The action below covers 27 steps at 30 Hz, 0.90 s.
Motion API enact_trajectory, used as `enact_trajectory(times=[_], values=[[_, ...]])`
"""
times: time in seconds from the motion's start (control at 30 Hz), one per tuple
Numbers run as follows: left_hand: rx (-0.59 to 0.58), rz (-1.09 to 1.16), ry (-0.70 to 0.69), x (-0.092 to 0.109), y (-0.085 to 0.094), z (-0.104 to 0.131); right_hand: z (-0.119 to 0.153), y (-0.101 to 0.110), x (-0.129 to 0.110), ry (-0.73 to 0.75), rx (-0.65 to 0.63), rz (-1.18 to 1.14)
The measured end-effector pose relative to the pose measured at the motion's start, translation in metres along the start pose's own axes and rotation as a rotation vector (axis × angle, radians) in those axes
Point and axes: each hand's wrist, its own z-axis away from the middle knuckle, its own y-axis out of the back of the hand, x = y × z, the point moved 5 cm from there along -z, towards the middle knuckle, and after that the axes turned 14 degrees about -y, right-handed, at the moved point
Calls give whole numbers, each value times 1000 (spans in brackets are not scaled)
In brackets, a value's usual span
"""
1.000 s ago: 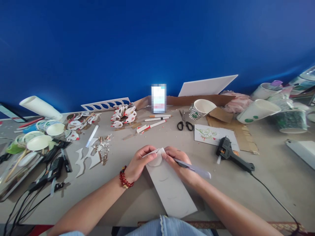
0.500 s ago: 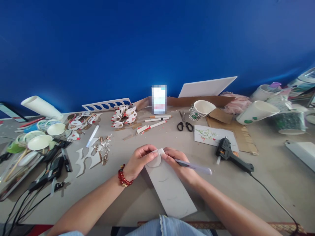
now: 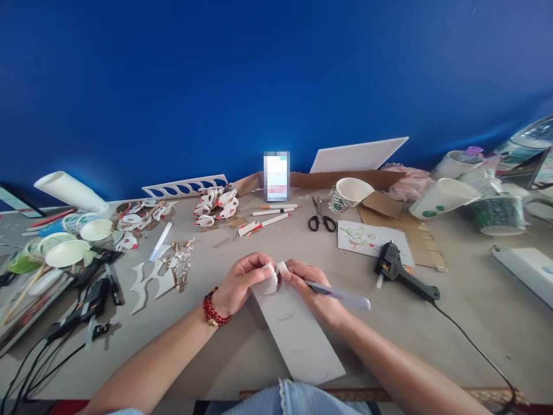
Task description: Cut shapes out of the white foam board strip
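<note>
My left hand (image 3: 244,285) is closed, pinching a small rounded piece of white foam board (image 3: 268,286) between thumb and fingers. The piece stands tilted at the far end of a long white foam board strip (image 3: 300,340), with a gap between it and the strip's right corner. My right hand (image 3: 313,288) grips that corner with thumb and fingers. A slim craft knife (image 3: 348,298) with a pale purple handle lies tucked in the same hand, its handle pointing right. Curved pencil lines mark the strip, whose near end lies by my lap.
Scissors (image 3: 322,219), several pens (image 3: 274,212) and a phone (image 3: 276,178) are ahead. A black glue gun (image 3: 400,271) lies right, its cord running to the table's front edge. Foam offcuts (image 3: 149,285), paper cups (image 3: 67,252) and glue guns (image 3: 82,311) crowd the left.
The rounded piece has tilted and come away from the strip's corner, leaving a gap. My left hand has turned slightly with it; my right hand has stayed on the corner.
</note>
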Motion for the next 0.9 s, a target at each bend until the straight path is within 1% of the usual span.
enact_trajectory(times=[0.1, 0.2, 0.27, 0.43, 0.57, 0.63, 0.77, 0.83, 0.9], values=[[46, 11, -21, 1, 2, 0, -1, 0, 1, -20, 5, 15], [92, 16, 13, -3, 5, 2, -1, 0, -1, -27, -5, 20], [90, -13, 31, -6, 7, 3, -2, 2, -1, -36, 22, 25], [42, -110, 63, -12, 9, 7, -3, 9, 3, -84, 97, 36], [71, -108, 84, -16, 10, 7, -3, 13, 5, -86, 158, 31], [83, -124, 80, -17, 10, 6, -3, 12, 6, -84, 139, -4], [69, -218, 22, -15, 10, 6, -4, 6, 7, -82, -2, -73], [81, -254, 0, -15, 11, 7, -5, 5, 7, -64, -19, -79], [95, -267, -6, -15, 11, 7, -5, 5, 8, -51, 0, -68]])
